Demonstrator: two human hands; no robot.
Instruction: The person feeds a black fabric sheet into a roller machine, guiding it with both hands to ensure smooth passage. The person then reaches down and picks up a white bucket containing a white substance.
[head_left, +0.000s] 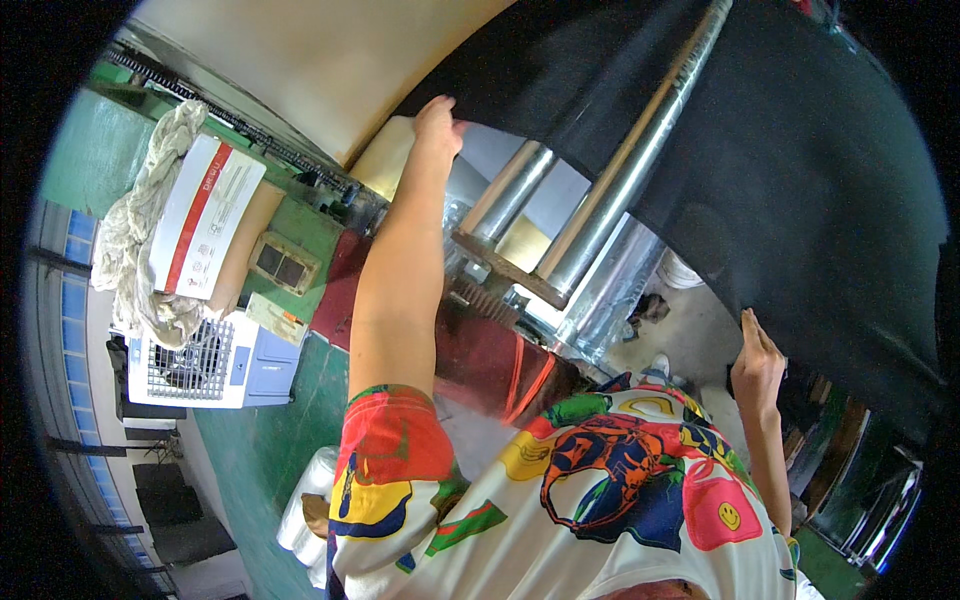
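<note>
A wide black sheet (800, 180) spreads over the far and right side, passing over or behind two metal rollers. With my left arm stretched far forward, my left hand (438, 125) is closed at the sheet's left edge, by the cream curved panel. My right hand (758, 368) is at the sheet's lower right edge, its fingers pressed together on it. Between my hands a long shiny roller (640, 140) slants away from me, with a shorter roller (510, 190) on its left. Below them lies a roll wrapped in clear film (615, 285).
A green machine frame (305, 225) stands at the left, carrying a white box with a red stripe (210, 215) and a bundle of whitish cloth (150, 230). Beyond is a white-and-blue air cooler (230, 360). A dark red beam (470, 365) crosses in front of my body.
</note>
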